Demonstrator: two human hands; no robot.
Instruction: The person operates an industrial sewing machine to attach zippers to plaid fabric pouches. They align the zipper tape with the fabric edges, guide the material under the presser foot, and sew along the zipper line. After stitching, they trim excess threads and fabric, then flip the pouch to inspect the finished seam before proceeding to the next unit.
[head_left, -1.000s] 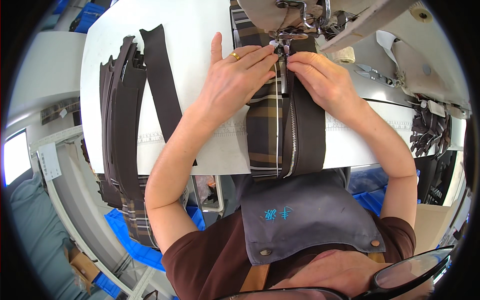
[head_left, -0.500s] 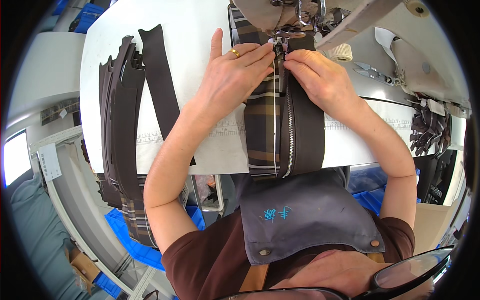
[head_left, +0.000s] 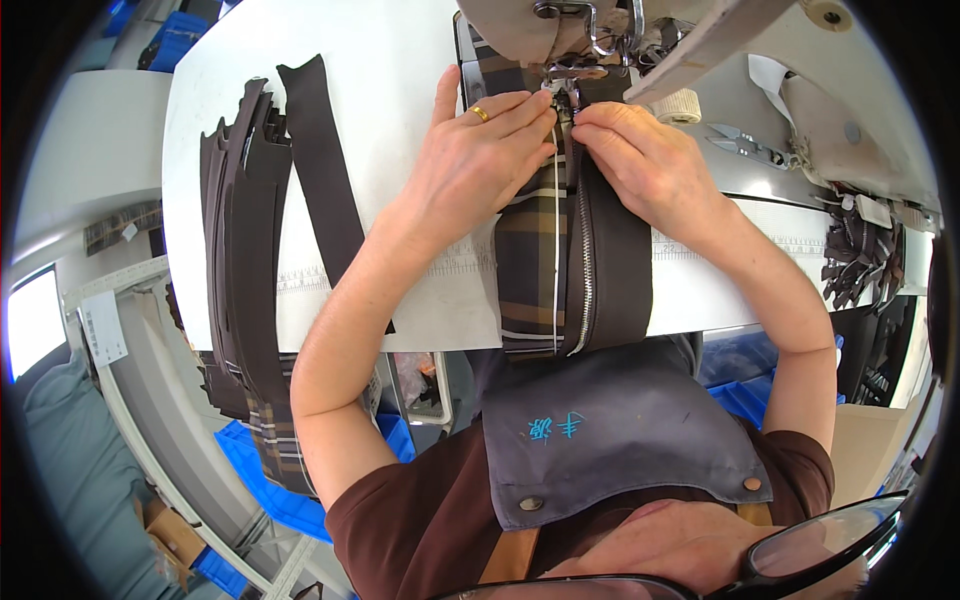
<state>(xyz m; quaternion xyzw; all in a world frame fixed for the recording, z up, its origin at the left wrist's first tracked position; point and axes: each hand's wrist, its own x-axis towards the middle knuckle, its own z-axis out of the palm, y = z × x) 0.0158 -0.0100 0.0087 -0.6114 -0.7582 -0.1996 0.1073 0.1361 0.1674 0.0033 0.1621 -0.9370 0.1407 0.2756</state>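
Observation:
Plaid fabric in brown and black lies under the sewing machine's presser foot. A thin white strip runs down the plaid. Beside it is a metal-toothed zipper on dark tape, and right of that a wide dark brown fabric band. My left hand lies open on the plaid, fingers stretched toward the foot, thumb apart. My right hand pinches the zipper's upper part just in front of the foot; its fingertips partly hide the teeth there.
The machine head overhangs the work. Left on the white table lie a stack of dark strips and one separate strip. Thread snips, a cream spool and a bundle of zipper pieces are at right.
My left hand has moved slightly right and toward me, its thumb lower. My right hand still pinches close to the foot. The view has shifted a little.

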